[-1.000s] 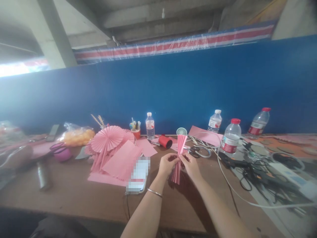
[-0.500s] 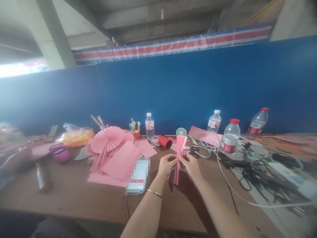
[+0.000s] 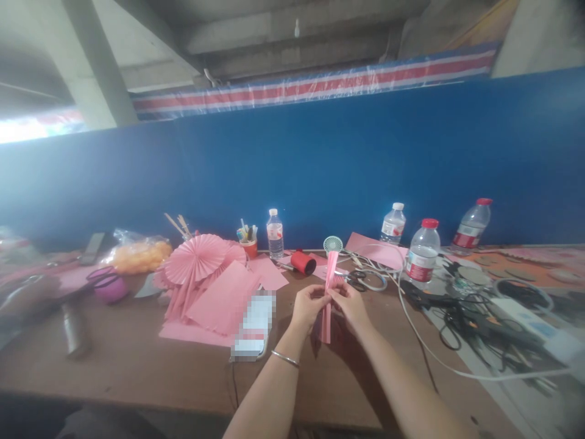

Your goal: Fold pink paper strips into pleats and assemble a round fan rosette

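Both hands meet over the brown table (image 3: pixel 137 372) and pinch the middle of a pleated pink paper strip (image 3: pixel 327 317), which stands nearly upright and squeezed narrow. My left hand (image 3: pixel 308 305), with a thin bracelet on its wrist, grips the strip from the left. My right hand (image 3: pixel 353 303) grips it from the right. To the left of the hands lies a phone (image 3: pixel 252 332) on a stack of pink paper sheets (image 3: pixel 214 299), and a finished round pink paper fan (image 3: pixel 196 257) leans behind them.
Along the blue wall stand several water bottles (image 3: pixel 421 251), a red pen cup (image 3: pixel 249 244), a red roll (image 3: pixel 303 262) and a small white fan (image 3: pixel 333 245). Scissors (image 3: pixel 361 278), cables and a power strip (image 3: pixel 525 317) crowd the right side. A purple bowl (image 3: pixel 108 285) and an orange bag (image 3: pixel 139 255) sit at left.
The pleated strip has been pressed together: its fanned-out ends have closed and it now looks narrower. Both hands stay at its middle.
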Motion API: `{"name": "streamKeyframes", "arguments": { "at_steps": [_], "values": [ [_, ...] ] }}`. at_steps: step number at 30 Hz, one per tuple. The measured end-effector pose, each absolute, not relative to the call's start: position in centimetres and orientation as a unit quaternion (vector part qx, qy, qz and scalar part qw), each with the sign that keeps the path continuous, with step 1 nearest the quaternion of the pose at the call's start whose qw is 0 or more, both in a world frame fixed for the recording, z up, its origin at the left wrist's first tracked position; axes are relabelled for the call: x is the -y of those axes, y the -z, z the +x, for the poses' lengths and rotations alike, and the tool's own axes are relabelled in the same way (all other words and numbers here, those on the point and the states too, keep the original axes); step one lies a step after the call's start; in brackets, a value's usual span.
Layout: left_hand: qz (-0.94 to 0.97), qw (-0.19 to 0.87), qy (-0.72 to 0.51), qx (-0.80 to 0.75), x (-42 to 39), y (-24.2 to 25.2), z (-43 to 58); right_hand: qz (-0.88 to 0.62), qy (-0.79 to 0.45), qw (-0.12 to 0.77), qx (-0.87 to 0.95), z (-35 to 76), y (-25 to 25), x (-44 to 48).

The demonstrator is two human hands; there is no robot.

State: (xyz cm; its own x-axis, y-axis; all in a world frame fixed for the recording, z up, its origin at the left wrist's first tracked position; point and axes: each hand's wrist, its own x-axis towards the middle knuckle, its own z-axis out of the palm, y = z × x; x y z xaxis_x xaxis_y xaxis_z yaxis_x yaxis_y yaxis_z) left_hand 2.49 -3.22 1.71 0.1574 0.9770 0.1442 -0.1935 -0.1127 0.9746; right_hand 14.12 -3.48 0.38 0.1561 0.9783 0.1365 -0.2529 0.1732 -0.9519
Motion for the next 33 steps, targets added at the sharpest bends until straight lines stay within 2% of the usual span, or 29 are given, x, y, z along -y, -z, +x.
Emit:
{"name": "streamKeyframes", "arguments": {
  "at_steps": [11, 18, 27, 33],
  "values": [
    [0.565, 0.514, -0.517, -0.385, 2.8, -1.3, 2.4, -0.433, -0.501, 0.636, 0.396, 14.2, -1.0, 3.7],
    [0.553, 0.54, -0.496, -0.396, 3.2, -1.8, 2.5, -0.431, -0.494, 0.646, 0.391, 14.4, -1.1, 3.7],
    [0.571, 0.509, -0.511, -0.392, 3.2, -1.5, 2.8, -0.406, -0.514, 0.66, 0.368, 14.5, -0.3, 3.2],
    [0.564, 0.524, -0.503, -0.391, 3.1, -1.3, 2.7, -0.409, -0.516, 0.654, 0.372, 14.6, -0.4, 3.5]
  ]
}}
